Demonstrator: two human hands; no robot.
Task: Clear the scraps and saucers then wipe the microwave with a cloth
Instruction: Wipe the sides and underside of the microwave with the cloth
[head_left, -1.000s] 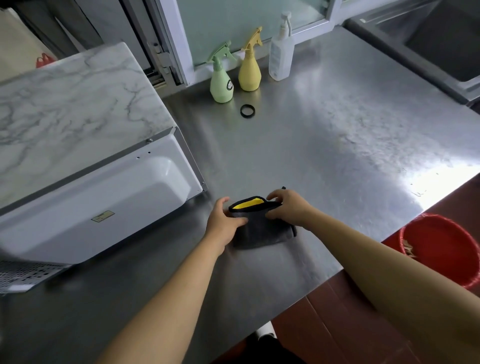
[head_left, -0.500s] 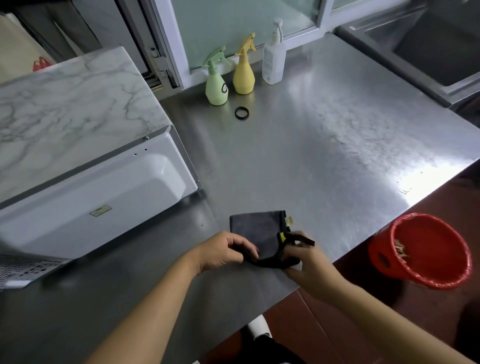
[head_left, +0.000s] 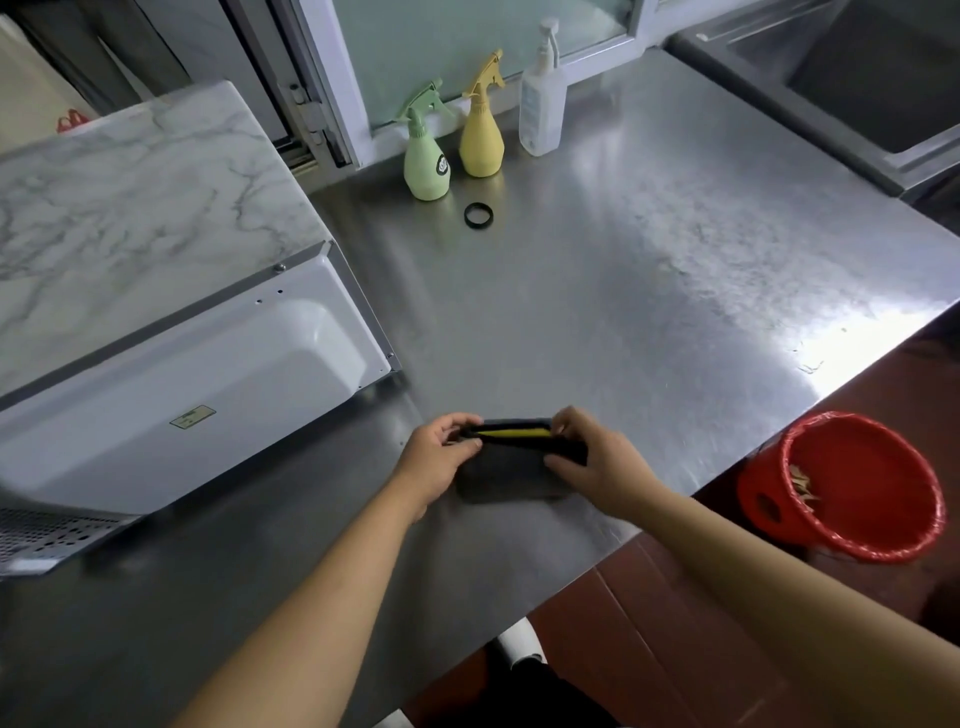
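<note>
Fingers: left hand (head_left: 441, 457) and right hand (head_left: 597, 462) each pinch an end of the folded dark cloth (head_left: 511, 475), low over the surface (head_left: 623, 291) near its front edge.
Slip risk: a loosened pinch could let the fold spring open.
Microwave (head_left: 208, 395): just left, unwiped.
Bottles: green spray bottle (head_left: 426, 156), well clear.

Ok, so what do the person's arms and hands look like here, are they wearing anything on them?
Both arms are bare as far up as the view shows: no sleeves in sight, no gloves, and no watch, bracelet or ring that I can make out. The left hand and right hand show ordinary bare fingers. Nothing is marked or taped on either forearm.
</note>
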